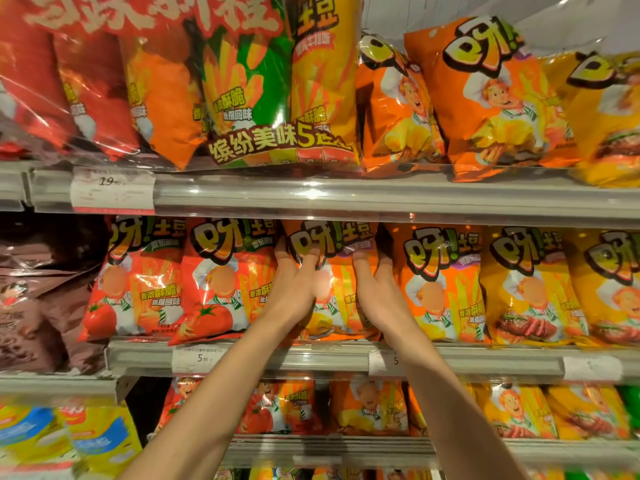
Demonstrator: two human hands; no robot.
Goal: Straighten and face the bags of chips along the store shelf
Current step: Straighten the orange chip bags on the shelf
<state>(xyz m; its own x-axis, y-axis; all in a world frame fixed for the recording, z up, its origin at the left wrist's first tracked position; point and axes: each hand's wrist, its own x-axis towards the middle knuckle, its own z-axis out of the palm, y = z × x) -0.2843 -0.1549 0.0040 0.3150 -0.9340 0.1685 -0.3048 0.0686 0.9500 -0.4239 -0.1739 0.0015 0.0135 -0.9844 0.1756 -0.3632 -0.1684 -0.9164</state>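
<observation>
Orange bag of chips (334,282) on the middle shelf (450,358), standing upright between a red tomato bag (221,282) on one side and another orange bag (440,285) on the other, touching both. Held at both upper edges: left hand (294,289) on its left side, right hand (375,292) on its right, thumbs pressed onto the front face, remaining fingers (280,247) tucked behind the bag and mostly hidden, so a clamp on the bag from either side, not a spread palm. Long axis vertical, printed front facing outward toward the aisle, top seal up under the shelf above, tilted only slightly if at all. Probably mid-task: neighbouring bags in this row already upright and front-facing, reasonably even along the shelf lip. Left to do, by the look of it: the yellow bags (526,285) at the far right leaning a little, the brown bags (38,292) at far left crumpled and slumped, and the orange bags (485,95) on the top shelf canted and overhanging the rail. Lowest rows too blurred to judge.
</observation>
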